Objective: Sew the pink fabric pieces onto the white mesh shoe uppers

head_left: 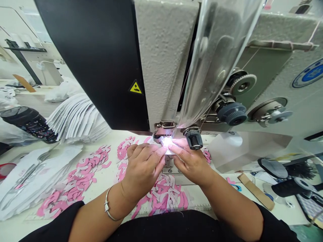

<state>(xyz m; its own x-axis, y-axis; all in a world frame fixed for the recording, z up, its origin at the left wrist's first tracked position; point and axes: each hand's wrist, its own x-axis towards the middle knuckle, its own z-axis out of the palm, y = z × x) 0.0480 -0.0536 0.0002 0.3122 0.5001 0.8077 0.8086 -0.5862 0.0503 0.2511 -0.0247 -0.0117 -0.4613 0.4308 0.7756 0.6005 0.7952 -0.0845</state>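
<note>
Under the needle area of a sewing machine (166, 60), a bright lamp washes out a small white piece (169, 152). My left hand (142, 163) presses it from the left with thumb and fingers drawn together. From the right, my right hand (193, 164) has its fingertips on the same piece, close beside the left thumb. Glare and fingers hide much of the piece, so its material is unclear. Pink and white curved cut pieces (165, 196) lie heaped in front of the hands. Another pile of pink pieces (80, 178) spreads to the left.
A fanned stack of white sheets (78, 119) and a dark patterned cylinder (30, 124) stand at the left. Metal tools lie on white material (25, 179). A brown strip (256, 191), a black spool-like cylinder (285, 186) and a dark brush (301, 169) lie right. A ruler scale (199, 209) edges the front.
</note>
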